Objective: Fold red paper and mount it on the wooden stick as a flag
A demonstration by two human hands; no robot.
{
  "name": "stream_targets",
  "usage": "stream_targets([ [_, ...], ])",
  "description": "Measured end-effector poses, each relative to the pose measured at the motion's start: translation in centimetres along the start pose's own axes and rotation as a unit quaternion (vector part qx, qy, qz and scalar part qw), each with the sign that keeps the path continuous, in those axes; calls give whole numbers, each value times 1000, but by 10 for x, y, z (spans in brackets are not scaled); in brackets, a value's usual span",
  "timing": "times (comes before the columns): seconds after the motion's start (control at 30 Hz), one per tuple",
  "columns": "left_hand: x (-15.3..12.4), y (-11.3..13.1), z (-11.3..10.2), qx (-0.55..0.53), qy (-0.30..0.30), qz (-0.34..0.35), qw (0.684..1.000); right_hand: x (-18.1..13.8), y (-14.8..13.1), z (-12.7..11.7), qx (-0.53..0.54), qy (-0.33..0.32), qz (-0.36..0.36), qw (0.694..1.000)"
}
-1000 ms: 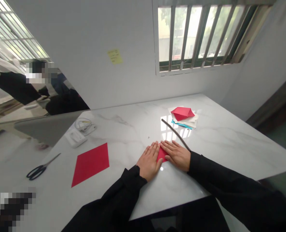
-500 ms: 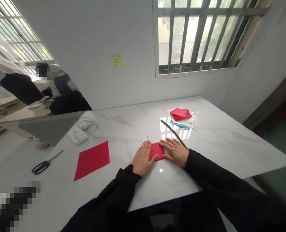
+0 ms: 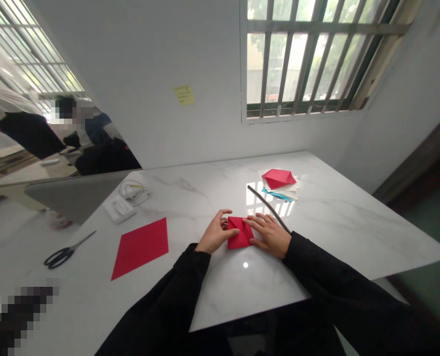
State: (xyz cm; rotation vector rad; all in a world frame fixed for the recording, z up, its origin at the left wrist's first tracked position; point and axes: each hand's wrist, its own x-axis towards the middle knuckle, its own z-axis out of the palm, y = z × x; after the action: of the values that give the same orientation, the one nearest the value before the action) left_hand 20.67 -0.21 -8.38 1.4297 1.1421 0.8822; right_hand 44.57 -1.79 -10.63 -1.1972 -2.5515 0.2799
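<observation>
A small folded square of red paper (image 3: 241, 241) lies on the white marbled table (image 3: 190, 282), with diagonal fold lines on its upper face. At its left side is my left hand (image 3: 217, 232), thumb over the paper and fingers curled at the edge, gripping it. My right hand (image 3: 269, 234) rests flat along the right edge, fingers stretched out and holding nothing. Further left lies a flat sheet of red paper (image 3: 141, 247). A thin dark strip (image 3: 266, 203) runs behind my right hand, its near end hidden by the wrist.
Scissors (image 3: 66, 254) lie at the far left. Beyond the flat sheet are a white case (image 3: 119, 209) and a coiled white cable (image 3: 135, 190). Folded red paper (image 3: 278, 178) tops a pile of papers (image 3: 294, 190) at the back. Two people are beyond the partition.
My left hand has lifted from lying flat to a curled grip, uncovering more of the folded paper and its diagonal folds. My right hand stays almost in place. The view has shifted slightly.
</observation>
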Motion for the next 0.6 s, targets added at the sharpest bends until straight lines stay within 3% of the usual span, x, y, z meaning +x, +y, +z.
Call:
stream_targets([
  [0.17, -4, -6, 11, 13, 46, 4, 999, 4, -2, 4, 2, 20, -6, 1000],
  [0.27, -3, -4, 6, -36, 41, -3, 999, 8, -2, 3, 32, 55, -26, 998],
  [0.37, 4, 4, -16, -128, 68, -11, 989, 17, 1, -3, 100, 125, -20, 987],
  [0.47, 16, 13, -46, -214, 134, 14, 968, 36, 6, -7, 160, 201, 39, 966],
  [0.6, 34, 13, -74, -260, 216, 21, 941, 76, 10, 2, 184, 176, 66, 965],
])
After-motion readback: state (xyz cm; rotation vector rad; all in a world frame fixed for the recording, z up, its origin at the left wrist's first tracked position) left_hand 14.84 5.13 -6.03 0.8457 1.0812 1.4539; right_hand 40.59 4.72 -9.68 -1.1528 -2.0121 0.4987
